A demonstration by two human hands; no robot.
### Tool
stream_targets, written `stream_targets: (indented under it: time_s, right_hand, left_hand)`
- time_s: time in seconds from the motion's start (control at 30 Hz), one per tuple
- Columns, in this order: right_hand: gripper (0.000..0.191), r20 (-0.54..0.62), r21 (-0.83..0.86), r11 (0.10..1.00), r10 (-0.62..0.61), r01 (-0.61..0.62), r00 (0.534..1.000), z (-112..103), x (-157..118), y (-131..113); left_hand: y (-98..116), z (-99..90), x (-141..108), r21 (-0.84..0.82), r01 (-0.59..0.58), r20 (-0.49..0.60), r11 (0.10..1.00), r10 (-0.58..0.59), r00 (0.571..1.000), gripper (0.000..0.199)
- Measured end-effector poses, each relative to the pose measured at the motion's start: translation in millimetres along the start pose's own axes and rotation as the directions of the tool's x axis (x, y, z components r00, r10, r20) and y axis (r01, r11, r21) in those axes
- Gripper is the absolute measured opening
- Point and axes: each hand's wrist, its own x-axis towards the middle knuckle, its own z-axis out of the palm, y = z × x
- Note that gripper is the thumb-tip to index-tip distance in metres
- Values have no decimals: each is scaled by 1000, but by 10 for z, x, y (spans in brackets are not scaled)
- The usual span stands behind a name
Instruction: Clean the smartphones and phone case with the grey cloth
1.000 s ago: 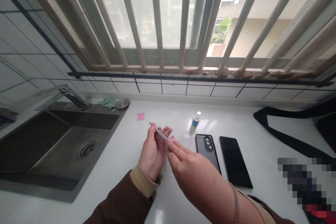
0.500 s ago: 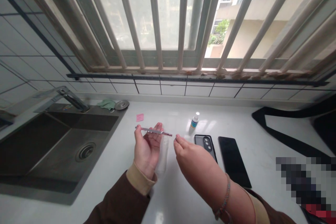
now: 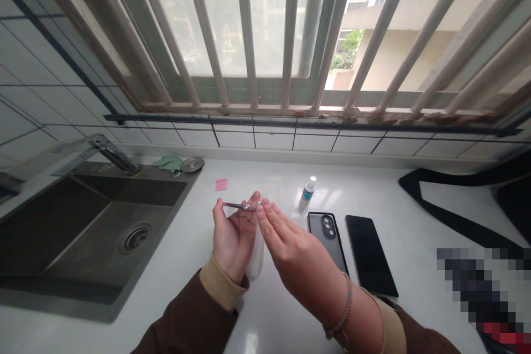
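A slim, shiny pen-like tool (image 3: 237,206) lies level between the thumb and fingers of my left hand (image 3: 234,232), whose palm faces up. Its right end meets the fingertips of my right hand (image 3: 286,232), which are pressed together; whatever they pinch there is too small to make out. Under and behind the hands lies a clear plastic item (image 3: 256,257) on the counter, partly covered by my left hand. A small white bottle with a blue label (image 3: 308,189) stands beyond my right hand.
A sink (image 3: 112,232) with a faucet (image 3: 114,156) is at the left. A pink slip (image 3: 221,184) lies behind my left hand. At the right are a phone case (image 3: 334,246), a black phone (image 3: 371,254) and a black strap (image 3: 448,180). Window bars rise behind.
My right hand has moved left to the tool's right end, covering part of it. My left hand has stayed almost in place.
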Motion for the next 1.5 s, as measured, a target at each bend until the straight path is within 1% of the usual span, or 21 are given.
stream_targets:
  time_s: [0.07, 0.13, 0.23, 0.3, 0.4, 0.53, 0.63, 0.73, 0.77, 0.83, 0.9, 0.97, 1.03, 1.07, 1.1, 1.17, 1.23, 1.3, 1.4, 1.47, 1.5]
  right_hand:
    - [60, 27, -18, 1000, 5, -5, 1000, 19, -13, 17]
    - [60, 65, -41, 998, 42, -40, 997, 13, -23, 47]
    - [57, 122, -49, 985, 168, -163, 978, -29, -21, 118]
    - [55, 144, -26, 955, 296, -295, 944, -82, -6, 174]
    - [49, 189, 61, 875, 463, -481, 866, -189, 40, 243]
    - [39, 277, 248, 771, 524, -587, 806, -285, 105, 272]
    - [40, 342, 400, 667, 528, -629, 777, -259, 123, 268]
    - [43, 347, 487, 603, 530, -632, 773, -182, 113, 260]
    - [43, 342, 499, 593, 534, -631, 773, -157, 107, 254]
    - [43, 320, 506, 591, 547, -627, 774, -118, 93, 229]
    - [44, 263, 490, 632, 550, -601, 793, -95, 81, 185]
    - [44, 199, 453, 700, 525, -552, 828, -83, 72, 123]
    - [43, 175, 420, 751, 484, -509, 858, -78, 67, 55]
    - [42, 176, 411, 766, 465, -494, 867, -79, 66, 25]
    - [42, 179, 409, 775, 449, -481, 875, -83, 66, 0]
    - [42, 182, 419, 783, 424, -460, 887, -108, 68, -21]
    - [42, 183, 430, 774, 431, -466, 884, -153, 71, 9]
    - [41, 153, 425, 755, 483, -499, 862, -208, 71, 90]
    - [44, 11, 364, 768, 562, -527, 827, -265, 61, 255]
    - [47, -64, 316, 802, 551, -507, 832, -259, 53, 337]
    - [48, -78, 304, 819, 530, -486, 845, -240, 49, 359]
  left_hand:
    - [29, 15, 12, -14, -24, 2, 1000, 24, 1000, 69]
    - [35, 33, 28, -28, -47, 2, 998, 47, 999, 65]
    - [5, 68, 31, -9, -86, 1, 996, 86, 996, 61]
    - [-29, 92, 19, 51, -94, 11, 994, 94, 996, 60]
    - [-77, 115, -1, 160, -75, 52, 984, 67, 996, 61]
    - [-119, 125, -19, 228, -88, 87, 970, 70, 994, 61]
    - [-142, 116, -31, 286, -98, 72, 953, 81, 994, 57]
    - [-168, 67, -37, 374, -77, 25, 924, 73, 997, 61]
    - [-178, 42, -36, 401, -77, -1, 913, 85, 996, 61]
    - [-199, -7, -34, 454, -125, -21, 882, 151, 988, 53]
    - [-223, -39, -36, 498, -211, 25, 841, 229, 973, 43]
    - [-246, -45, -39, 518, -263, 103, 814, 246, 964, 41]
    - [-266, -38, -37, 519, -258, 148, 815, 211, 966, 38]
    - [-274, -33, -32, 515, -234, 149, 824, 183, 972, 34]
    - [-279, -30, -26, 507, -200, 132, 839, 154, 979, 30]
    - [-284, -27, -13, 467, -94, 59, 879, 75, 995, 22]
    - [-282, -20, -13, 403, 24, 2, 915, -27, 1000, 18]
    - [-276, 2, -39, 350, 102, 11, 931, -112, 994, 20]
    - [-265, 59, -123, 325, 169, 54, 930, -197, 979, 30]
    - [-263, 85, -187, 331, 230, 77, 915, -270, 960, 38]
    - [-265, 86, -214, 338, 265, 91, 903, -312, 946, 40]
